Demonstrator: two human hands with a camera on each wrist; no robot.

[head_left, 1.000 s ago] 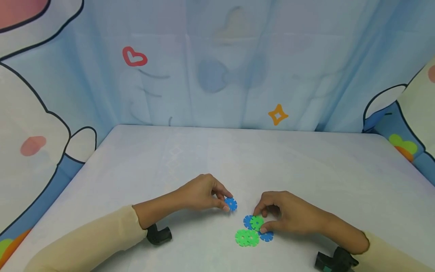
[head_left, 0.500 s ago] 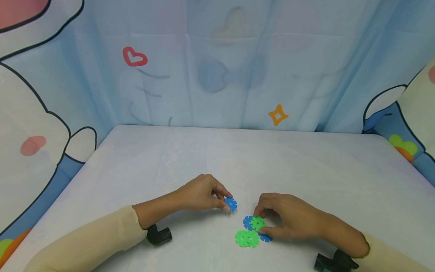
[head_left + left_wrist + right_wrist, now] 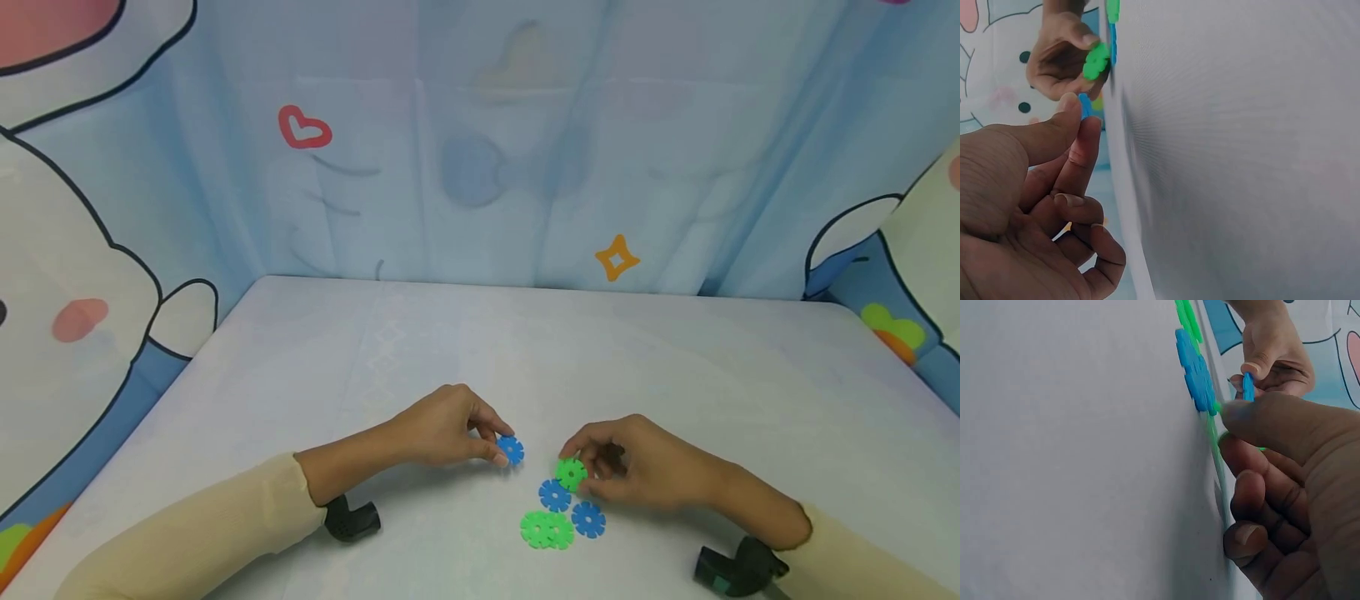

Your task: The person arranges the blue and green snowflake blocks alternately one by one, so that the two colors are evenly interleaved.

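Observation:
My left hand (image 3: 448, 427) pinches a blue notched plastic disc (image 3: 512, 450) between thumb and forefinger, close over the table. Opposite it, my right hand (image 3: 647, 463) pinches a green notched disc (image 3: 572, 473) by its edges, tilted up in the left wrist view. Just below that green disc lie two loose blue discs, a left one (image 3: 554, 496) and a right one (image 3: 588, 520). Beside them a pair of green discs (image 3: 547, 530) overlaps on the tabletop. In the right wrist view the right thumb (image 3: 1250, 419) hides most of the held green disc.
A white-covered table (image 3: 420, 350) stretches to a blue cartoon-printed curtain (image 3: 360, 208) at the back. Each forearm, in a cream sleeve, wears a black camera mount, the left mount (image 3: 351, 521) and the right mount (image 3: 741, 568).
My right hand has lifted the green disc off the blue ones and moved it slightly away from me, uncovering both blue discs. The left hand stays put with its blue disc.

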